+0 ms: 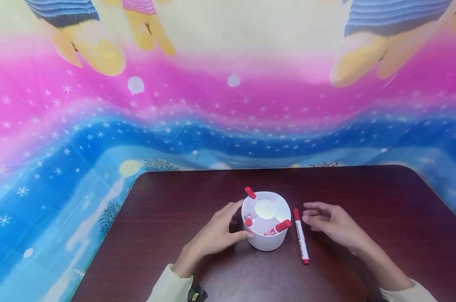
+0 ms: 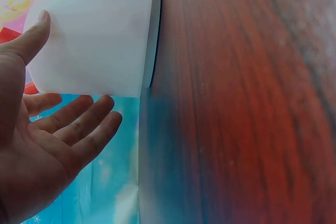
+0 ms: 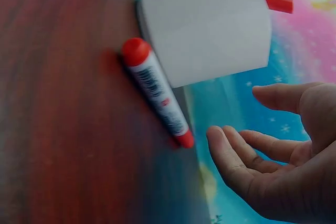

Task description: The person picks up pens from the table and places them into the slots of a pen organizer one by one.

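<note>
A round white desk organizer (image 1: 267, 242) with a small round middle compartment stands on the table, and red-capped markers (image 1: 283, 225) lean in its outer compartments. My left hand (image 1: 221, 230) is at its left side, thumb at the near rim, the other fingers loosely extended along the wall; the left wrist view shows the fingertips right at the white wall (image 2: 94, 35). To the right of the organizer lies a white marker (image 1: 301, 241) with red ends. Beside this marker hovers my right hand (image 1: 335, 224), fingers loosely bent, nothing between thumb and fingertips.
The dark brown table (image 1: 167, 197) has rounded far corners. Behind and beside it hangs a colourful cloth (image 1: 213, 109) with snowflakes in pink and blue. A small dark object (image 1: 196, 293) shows by the left sleeve at the bottom edge.
</note>
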A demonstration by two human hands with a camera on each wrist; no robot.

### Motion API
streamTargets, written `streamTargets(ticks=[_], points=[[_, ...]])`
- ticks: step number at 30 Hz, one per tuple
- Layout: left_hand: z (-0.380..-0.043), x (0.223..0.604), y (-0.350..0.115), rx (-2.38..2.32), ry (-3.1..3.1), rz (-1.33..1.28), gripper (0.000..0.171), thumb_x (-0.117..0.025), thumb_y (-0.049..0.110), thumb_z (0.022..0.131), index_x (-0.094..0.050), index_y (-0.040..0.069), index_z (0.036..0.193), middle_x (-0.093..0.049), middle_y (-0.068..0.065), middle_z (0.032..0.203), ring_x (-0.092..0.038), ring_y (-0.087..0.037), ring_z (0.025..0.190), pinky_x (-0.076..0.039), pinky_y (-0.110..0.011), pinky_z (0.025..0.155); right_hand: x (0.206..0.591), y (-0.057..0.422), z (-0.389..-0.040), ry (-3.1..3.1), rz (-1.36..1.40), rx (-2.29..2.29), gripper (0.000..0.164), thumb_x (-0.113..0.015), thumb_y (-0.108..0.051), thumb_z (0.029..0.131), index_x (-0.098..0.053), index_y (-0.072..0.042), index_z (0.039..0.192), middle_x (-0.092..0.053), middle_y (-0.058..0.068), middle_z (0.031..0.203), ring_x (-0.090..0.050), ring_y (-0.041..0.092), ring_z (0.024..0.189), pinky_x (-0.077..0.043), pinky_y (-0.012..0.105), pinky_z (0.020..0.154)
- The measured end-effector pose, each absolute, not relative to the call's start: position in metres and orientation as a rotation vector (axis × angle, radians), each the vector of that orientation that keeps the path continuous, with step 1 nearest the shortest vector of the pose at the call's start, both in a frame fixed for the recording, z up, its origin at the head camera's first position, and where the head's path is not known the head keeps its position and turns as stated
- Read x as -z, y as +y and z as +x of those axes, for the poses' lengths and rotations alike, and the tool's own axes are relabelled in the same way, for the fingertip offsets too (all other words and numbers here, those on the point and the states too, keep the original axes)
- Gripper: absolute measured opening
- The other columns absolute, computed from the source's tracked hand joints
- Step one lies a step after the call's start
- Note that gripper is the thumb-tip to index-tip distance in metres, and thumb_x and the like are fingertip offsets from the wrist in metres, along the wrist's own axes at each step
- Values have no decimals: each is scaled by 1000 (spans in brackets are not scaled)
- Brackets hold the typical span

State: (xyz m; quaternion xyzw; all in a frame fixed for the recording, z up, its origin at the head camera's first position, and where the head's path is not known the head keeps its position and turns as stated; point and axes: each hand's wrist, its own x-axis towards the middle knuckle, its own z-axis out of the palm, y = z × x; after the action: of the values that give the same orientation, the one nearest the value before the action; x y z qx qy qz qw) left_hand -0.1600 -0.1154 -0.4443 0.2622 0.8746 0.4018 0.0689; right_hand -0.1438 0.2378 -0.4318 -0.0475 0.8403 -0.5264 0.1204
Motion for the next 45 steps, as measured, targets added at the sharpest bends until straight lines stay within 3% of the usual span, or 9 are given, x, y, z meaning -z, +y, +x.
streamTargets(ticks=[7,20,29,37,45], points=[[-161,446,-116,-1193,2648,804,90,-86,44,91,-38,32,166,-60,6,147,-57,-14,136,-54,-48,115,443,239,-143,2484,-54,1419,70,-79,-29,99,-53,7,152,-69,28,139,-75,33,117,-67,37,88],[-160,446,-116,-1169,2655,774,91,-85,48,91,-36,35,167,-59,6,150,-56,-17,139,-53,-52,116,457,228,-147,2529,-32,1371,62,-86,-19,93,-61,11,141,-75,15,112,-75,19,88,-66,33,70],[-160,446,-116,-1164,2655,766,91,-85,49,91,-36,37,167,-59,6,150,-56,-17,141,-52,-53,117,457,218,-154,2627,-18,1239,68,-94,-18,82,-64,11,135,-74,9,94,-68,18,71,-63,31,61],[-160,444,-116,-1167,2648,763,92,-84,50,91,-35,38,167,-59,6,150,-57,-17,140,-52,-52,117,454,219,-158,2486,-9,1353,54,-83,0,85,-62,16,132,-73,12,93,-74,19,76,-68,38,67],[-159,444,-117,-1168,2645,749,92,-84,50,91,-35,37,167,-59,6,150,-56,-17,139,-53,-52,116,447,227,-155,2392,-106,1456,53,-74,-1,92,-57,18,139,-74,16,103,-74,23,86,-68,39,74]])
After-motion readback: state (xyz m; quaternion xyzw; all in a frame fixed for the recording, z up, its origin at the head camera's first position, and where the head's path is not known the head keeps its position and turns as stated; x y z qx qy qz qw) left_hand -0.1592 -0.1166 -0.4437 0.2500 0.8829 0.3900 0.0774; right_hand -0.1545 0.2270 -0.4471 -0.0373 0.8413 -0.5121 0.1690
